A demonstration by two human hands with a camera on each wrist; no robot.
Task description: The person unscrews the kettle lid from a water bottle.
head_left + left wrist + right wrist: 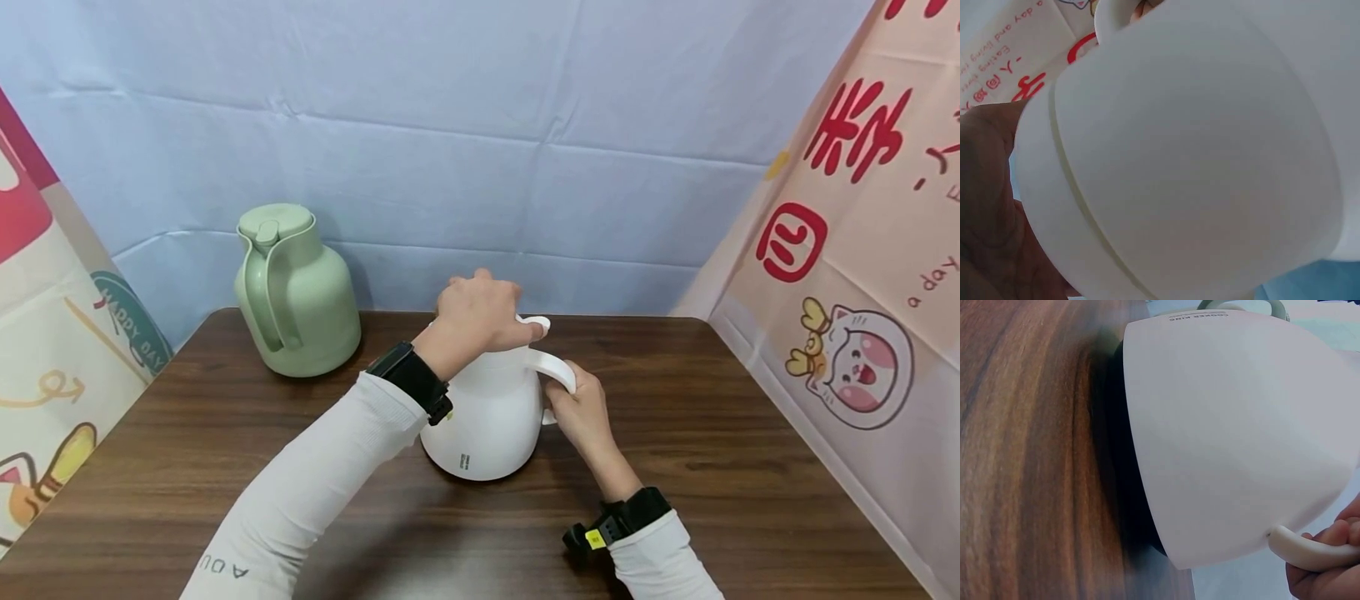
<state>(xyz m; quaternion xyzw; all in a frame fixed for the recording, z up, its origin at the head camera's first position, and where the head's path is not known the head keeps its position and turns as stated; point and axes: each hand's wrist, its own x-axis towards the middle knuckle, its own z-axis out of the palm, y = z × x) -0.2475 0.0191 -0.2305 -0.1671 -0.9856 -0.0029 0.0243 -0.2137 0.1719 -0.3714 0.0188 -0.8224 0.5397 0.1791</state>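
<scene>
A white thermos jug [483, 417] stands upright near the middle of the wooden table, small dark print low on its side. My left hand [482, 310] reaches over its top and grips the lid [1054, 181], thumb toward the handle side. The left wrist view shows the palm against the lid's edge, above a thin groove; some fingertips are hidden. On the right, my right hand [582, 408] has its fingers curled round the jug's handle [553, 367]. In the right wrist view that handle's lower end [1300, 550] joins the white body, whose dark base meets the table.
A light green thermos jug [315, 300] with its lid on stands at the back left of the table [712, 450]. Behind hangs a pale blue cloth [450, 150]. Printed cloths flank both sides, the right one [847, 250] with red characters and a cartoon cat.
</scene>
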